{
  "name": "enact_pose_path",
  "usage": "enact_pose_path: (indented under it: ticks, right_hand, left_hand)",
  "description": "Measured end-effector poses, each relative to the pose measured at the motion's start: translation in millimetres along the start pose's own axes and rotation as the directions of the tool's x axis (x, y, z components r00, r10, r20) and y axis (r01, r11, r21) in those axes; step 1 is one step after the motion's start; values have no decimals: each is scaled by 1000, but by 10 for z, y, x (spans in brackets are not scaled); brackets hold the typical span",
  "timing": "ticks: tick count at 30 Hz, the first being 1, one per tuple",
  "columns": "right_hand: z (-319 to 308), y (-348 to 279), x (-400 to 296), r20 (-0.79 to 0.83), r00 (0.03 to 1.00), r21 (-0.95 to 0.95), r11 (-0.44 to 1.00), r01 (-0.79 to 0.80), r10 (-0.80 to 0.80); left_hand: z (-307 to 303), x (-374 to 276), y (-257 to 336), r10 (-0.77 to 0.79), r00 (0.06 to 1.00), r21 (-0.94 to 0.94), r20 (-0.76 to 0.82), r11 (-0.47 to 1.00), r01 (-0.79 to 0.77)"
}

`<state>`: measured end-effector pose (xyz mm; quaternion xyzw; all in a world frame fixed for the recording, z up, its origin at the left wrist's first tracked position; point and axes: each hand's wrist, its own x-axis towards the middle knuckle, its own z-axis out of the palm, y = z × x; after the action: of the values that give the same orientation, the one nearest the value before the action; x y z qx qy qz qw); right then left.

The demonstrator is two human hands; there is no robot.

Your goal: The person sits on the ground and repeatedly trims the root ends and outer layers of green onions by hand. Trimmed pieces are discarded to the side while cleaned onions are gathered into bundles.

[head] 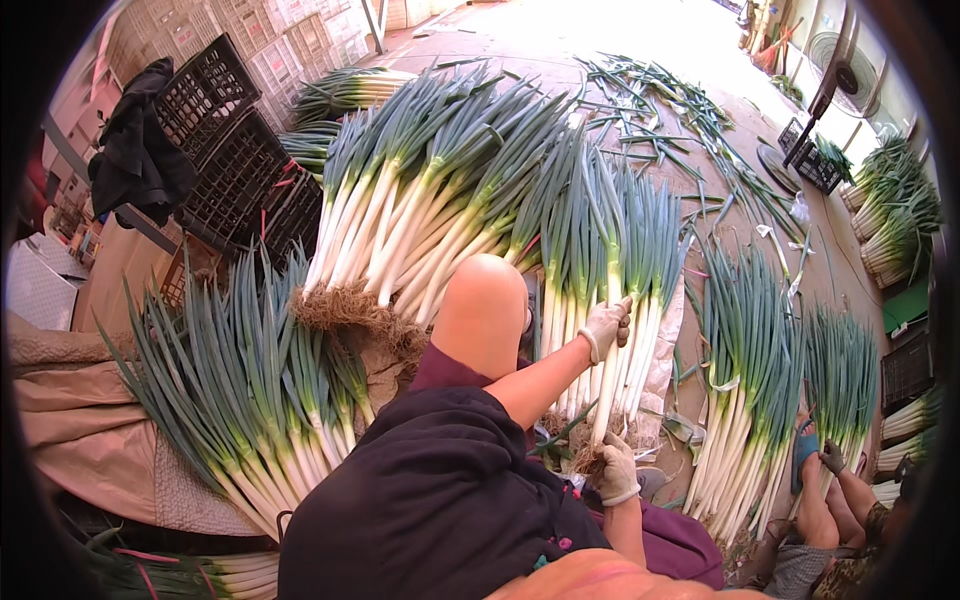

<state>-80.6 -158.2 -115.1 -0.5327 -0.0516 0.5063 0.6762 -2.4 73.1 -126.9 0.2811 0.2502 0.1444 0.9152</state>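
A large green onion [613, 289] with a long white shank is held upright-looking before me. My left hand [606, 326], in a pale glove with soiled fingers, is closed around the middle of its shank. Lower down, my gloved right hand [616, 471] grips the stalk's root end, where brown roots [585, 454] show beside the fingers. Behind the held stalk, a row of green onions [559, 315] lies on a pale sheet [670, 360]. Left of my bent knee [484, 315] is a big heap of green onions [420, 202] with roots on.
More green onions lie at left [247, 405] and in a bundle at right [739, 390]. A co-worker's gloved hand [831, 456] touches another bundle [840, 367]. Black crates [240, 165] stand at left. Leaf scraps [675, 105] litter the floor near a fan [844, 75].
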Motion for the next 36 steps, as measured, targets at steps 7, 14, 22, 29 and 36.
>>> enact_pose_path:
  ticks: [7, 14, 22, 29, 36]
  right_hand:
    - [-152, 246, 38, -119, 892, -642, 719, 265, -436]
    - [-196, 110, -73, 6, 978, -37, 978, 207, -207]
    - [-377, 199, 47, 4, 970, -358, 905, 229, -244]
    - [-398, 211, -166, -330, 939, -884, -316, -343, -96]
    - [-232, -67, 104, -198, 906, -419, 868, 268, -375]
  left_hand:
    - [-29, 60, -31, 18, 1000, -55, 24, 998, -16]
    - [35, 38, 161, 95, 995, -4, 8, 995, -95]
    - [-9, 30, 145, 153, 986, 42, -63, 988, -151]
    - [69, 38, 304, 286, 953, 121, -103, 954, -273]
    - [83, -87, 50, 286, 953, 186, -98, 946, -265]
